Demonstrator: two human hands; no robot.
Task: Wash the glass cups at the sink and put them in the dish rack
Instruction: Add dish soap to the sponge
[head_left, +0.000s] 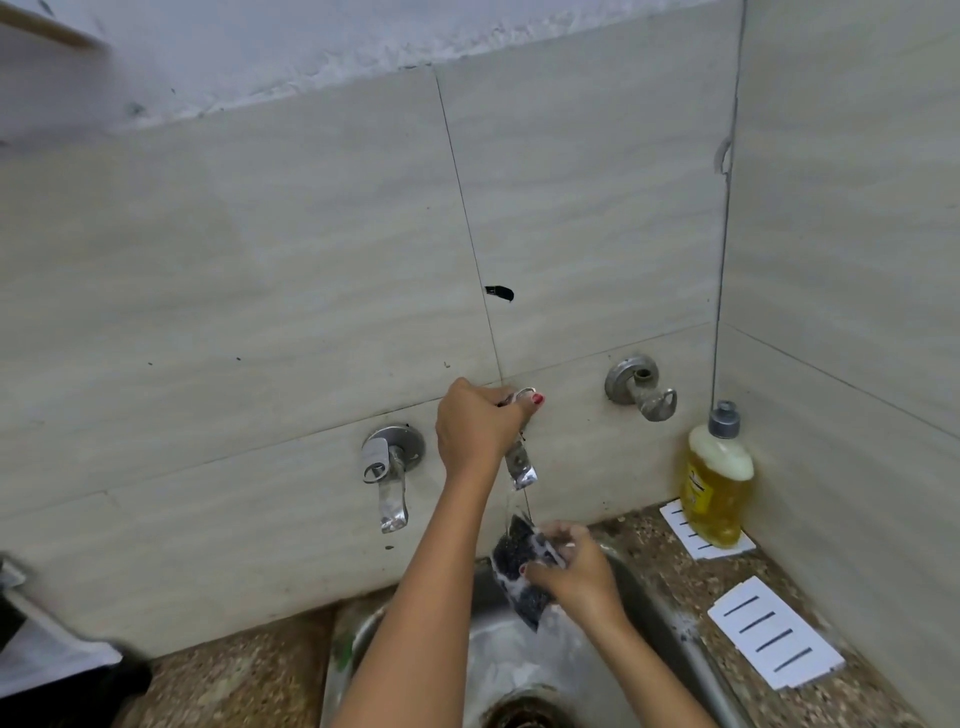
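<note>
My left hand grips the handle of the middle wall tap, and a thin stream of water runs from its spout. Just below the spout, my right hand holds a dark, soapy scrub pad under the water. Both are over the steel sink, whose drain shows at the bottom edge. No glass cup and no dish rack are in view.
Another tap hangs on the tiled wall at left and a third tap at right. A yellow dish soap bottle stands in the right corner on a white slotted tray. A second white slotted tray lies on the speckled counter.
</note>
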